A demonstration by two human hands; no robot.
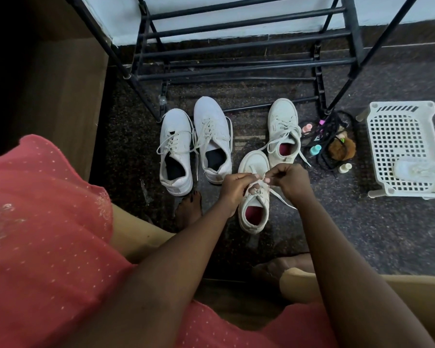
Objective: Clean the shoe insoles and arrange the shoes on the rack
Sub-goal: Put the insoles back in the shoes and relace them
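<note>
On the dark floor (337,222) before the rack (236,46), we see the near shoe (253,209) under both hands: left hand (236,187) and right hand (290,178) each pinch its laces (261,183), fingers curled.

Black-insoled sneakers (176,146) crowd just left of my left hand (236,185); the far red-insoled sneaker (283,121) and shoe rack (236,69) stand beyond; open floor (337,222) lies right of my right hand (290,180).

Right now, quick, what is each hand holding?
Left hand: pinching the laces of the near shoe.
Right hand: pinching the same laces.
</note>
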